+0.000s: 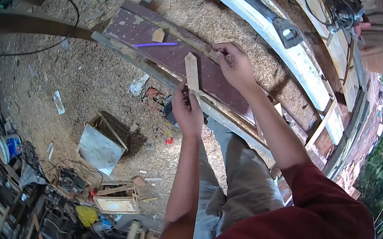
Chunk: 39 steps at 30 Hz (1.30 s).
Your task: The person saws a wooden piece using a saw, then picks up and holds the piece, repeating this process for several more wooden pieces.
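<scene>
A dark reddish-brown board (147,29) lies slantwise on a wooden frame in front of me. My left hand (188,112) pinches the near end of a short, pale piece of wood (192,72) with a pointed tip, held over the board's left edge. My right hand (237,64) is at the board's right edge, its thumb and fingers closed on a long, narrow wooden strip (183,38) that runs along that side. A purple pencil-like stick (155,44) and a small pointed wood offcut (158,35) lie on the board, beyond both hands.
Wood shavings cover the ground (107,62). A pale box-like block (101,148) and a small wooden frame (117,204) lie at left, near a white bucket (9,148) and piled scrap. On the right, a long whitish plank (263,33) carries a dark handled tool (285,32).
</scene>
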Each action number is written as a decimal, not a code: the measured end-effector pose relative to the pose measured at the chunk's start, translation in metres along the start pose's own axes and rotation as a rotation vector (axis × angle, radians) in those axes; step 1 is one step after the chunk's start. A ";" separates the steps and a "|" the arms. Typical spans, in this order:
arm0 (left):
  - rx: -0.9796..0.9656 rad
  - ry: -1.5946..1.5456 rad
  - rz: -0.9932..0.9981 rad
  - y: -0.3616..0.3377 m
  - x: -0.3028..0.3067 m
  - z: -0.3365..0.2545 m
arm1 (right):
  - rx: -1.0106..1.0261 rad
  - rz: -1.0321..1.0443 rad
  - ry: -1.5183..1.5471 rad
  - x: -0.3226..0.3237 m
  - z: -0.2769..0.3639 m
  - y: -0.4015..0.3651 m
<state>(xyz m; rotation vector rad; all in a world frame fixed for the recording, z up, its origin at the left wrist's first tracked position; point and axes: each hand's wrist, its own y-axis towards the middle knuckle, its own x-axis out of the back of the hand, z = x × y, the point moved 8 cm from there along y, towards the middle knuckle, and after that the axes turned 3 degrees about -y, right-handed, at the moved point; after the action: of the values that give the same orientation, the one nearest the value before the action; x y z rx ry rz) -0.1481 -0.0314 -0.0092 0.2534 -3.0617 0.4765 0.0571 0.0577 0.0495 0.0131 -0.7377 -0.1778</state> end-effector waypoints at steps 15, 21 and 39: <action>0.155 -0.282 -0.053 0.008 0.020 0.003 | 0.111 0.202 0.005 -0.051 0.065 0.044; 0.228 -0.310 -0.064 0.019 0.041 0.017 | 0.287 0.247 -0.187 -0.104 0.089 0.079; 0.365 -0.526 0.104 0.033 0.046 0.008 | 0.272 0.135 -0.091 -0.083 0.101 0.100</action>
<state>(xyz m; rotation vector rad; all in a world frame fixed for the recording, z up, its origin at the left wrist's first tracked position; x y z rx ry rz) -0.1988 -0.0102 -0.0244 0.2647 -3.4764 1.1465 -0.0547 0.1748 0.0762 0.2149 -0.8465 0.0521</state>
